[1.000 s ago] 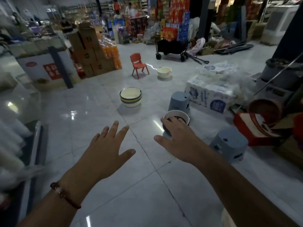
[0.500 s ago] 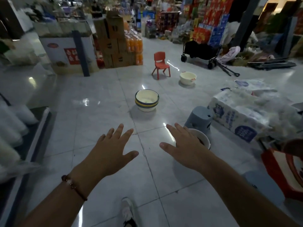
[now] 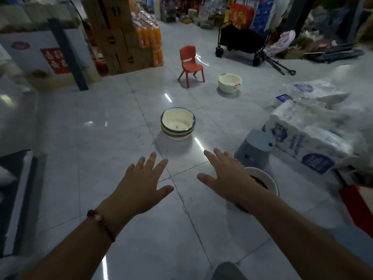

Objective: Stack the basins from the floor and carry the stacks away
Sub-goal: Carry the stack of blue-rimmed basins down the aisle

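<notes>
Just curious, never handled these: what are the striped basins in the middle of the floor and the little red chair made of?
Striped basins: probably plastic or enamelled metal; smooth glossy cream inside, thin blue and yellow rims nested closely. The look leaves it open.
Red chair: likely moulded plastic; one uniform colour, rounded single-piece legs, slight sheen.

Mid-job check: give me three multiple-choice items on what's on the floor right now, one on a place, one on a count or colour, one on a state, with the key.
1. Where does the red chair stand relative to the cream basin?
A. To its left
B. Inside it
C. On top of it

2. What colours band the outside of the basin stack?
A. Red and green
B. Blue and yellow
C. Black and pink

3. How are the left hand and right hand?
A. Both gripping a basin
B. Both open, holding nothing
C. Clasped together

Key: 1 A, the chair is left of that basin on the floor tiles. 2 B, blue and yellow rims show on the nested stack. 3 B, fingers are spread and nothing is held.
</notes>
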The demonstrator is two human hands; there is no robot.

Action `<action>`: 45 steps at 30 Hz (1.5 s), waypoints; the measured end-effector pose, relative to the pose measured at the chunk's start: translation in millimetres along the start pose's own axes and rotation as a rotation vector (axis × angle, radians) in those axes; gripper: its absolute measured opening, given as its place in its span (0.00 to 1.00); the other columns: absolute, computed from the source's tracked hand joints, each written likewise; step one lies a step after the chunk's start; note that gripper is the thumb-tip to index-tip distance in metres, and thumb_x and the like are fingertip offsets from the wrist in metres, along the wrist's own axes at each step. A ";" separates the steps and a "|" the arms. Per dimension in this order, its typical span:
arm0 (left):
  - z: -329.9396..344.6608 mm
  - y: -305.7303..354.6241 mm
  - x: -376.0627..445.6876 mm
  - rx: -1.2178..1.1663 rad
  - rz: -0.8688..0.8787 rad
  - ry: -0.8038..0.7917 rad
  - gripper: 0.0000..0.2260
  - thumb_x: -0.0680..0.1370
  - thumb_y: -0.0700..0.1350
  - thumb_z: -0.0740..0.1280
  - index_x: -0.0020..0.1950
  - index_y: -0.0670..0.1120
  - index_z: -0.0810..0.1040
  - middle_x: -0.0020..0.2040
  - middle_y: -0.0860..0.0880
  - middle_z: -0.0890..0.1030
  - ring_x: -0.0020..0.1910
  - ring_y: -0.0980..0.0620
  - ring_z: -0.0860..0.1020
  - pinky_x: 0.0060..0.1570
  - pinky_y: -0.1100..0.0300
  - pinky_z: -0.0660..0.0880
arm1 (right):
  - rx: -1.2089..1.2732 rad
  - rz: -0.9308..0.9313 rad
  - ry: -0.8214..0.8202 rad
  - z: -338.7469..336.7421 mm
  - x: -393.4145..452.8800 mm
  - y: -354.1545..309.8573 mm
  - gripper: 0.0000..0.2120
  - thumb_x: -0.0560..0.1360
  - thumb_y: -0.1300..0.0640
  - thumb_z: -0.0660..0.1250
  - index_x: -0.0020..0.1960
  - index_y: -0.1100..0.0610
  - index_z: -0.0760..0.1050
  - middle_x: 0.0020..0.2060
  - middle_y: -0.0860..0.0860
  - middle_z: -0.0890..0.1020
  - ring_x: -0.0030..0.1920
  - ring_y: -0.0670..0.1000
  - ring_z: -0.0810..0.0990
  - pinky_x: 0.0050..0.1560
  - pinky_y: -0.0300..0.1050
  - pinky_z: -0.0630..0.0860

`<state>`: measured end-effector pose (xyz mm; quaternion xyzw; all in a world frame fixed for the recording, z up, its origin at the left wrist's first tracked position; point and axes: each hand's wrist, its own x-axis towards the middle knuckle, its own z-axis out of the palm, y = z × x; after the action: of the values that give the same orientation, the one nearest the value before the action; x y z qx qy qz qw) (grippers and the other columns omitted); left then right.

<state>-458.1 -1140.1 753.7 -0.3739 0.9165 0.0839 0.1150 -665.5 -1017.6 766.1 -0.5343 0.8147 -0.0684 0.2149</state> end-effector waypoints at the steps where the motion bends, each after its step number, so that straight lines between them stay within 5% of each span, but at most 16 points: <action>1: -3.6 -6.1 20.3 0.012 0.015 -0.003 0.37 0.79 0.68 0.53 0.81 0.56 0.41 0.81 0.47 0.40 0.80 0.43 0.46 0.77 0.45 0.50 | 0.002 0.003 0.012 -4.4 21.6 1.5 0.37 0.79 0.35 0.56 0.80 0.46 0.45 0.80 0.51 0.47 0.80 0.56 0.44 0.78 0.58 0.47; 19: -59.8 -102.4 397.3 -0.028 -0.087 -0.069 0.37 0.79 0.68 0.54 0.81 0.56 0.41 0.81 0.47 0.37 0.80 0.42 0.44 0.76 0.44 0.49 | -0.039 -0.064 -0.088 -83.6 431.9 59.3 0.37 0.78 0.32 0.52 0.81 0.46 0.46 0.80 0.53 0.47 0.79 0.58 0.45 0.77 0.59 0.46; 25: -63.7 -158.0 505.2 -0.056 -0.101 -0.105 0.47 0.65 0.74 0.37 0.81 0.56 0.42 0.81 0.46 0.38 0.80 0.41 0.46 0.76 0.43 0.50 | -0.071 -0.043 -0.137 -95.9 553.5 61.2 0.38 0.77 0.31 0.54 0.80 0.46 0.47 0.80 0.53 0.49 0.79 0.59 0.47 0.77 0.60 0.49; 32: -56.2 -241.0 661.5 -0.052 -0.039 -0.247 0.39 0.78 0.69 0.54 0.81 0.54 0.42 0.81 0.45 0.40 0.80 0.40 0.47 0.76 0.42 0.50 | -0.074 0.131 -0.211 -85.3 701.7 58.1 0.38 0.78 0.32 0.55 0.80 0.47 0.47 0.80 0.53 0.50 0.79 0.58 0.49 0.77 0.60 0.52; 45: -42.0 -331.3 909.4 0.081 0.151 -0.490 0.38 0.79 0.67 0.54 0.81 0.53 0.40 0.81 0.45 0.41 0.80 0.40 0.47 0.76 0.41 0.51 | 0.061 0.345 -0.331 -36.0 910.0 81.6 0.38 0.78 0.34 0.56 0.80 0.49 0.46 0.80 0.55 0.49 0.79 0.59 0.50 0.77 0.61 0.53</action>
<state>-862.1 -1989.9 522.8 -0.2679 0.8893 0.1434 0.3418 -1055.8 -1806.5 518.5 -0.3846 0.8451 0.0333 0.3697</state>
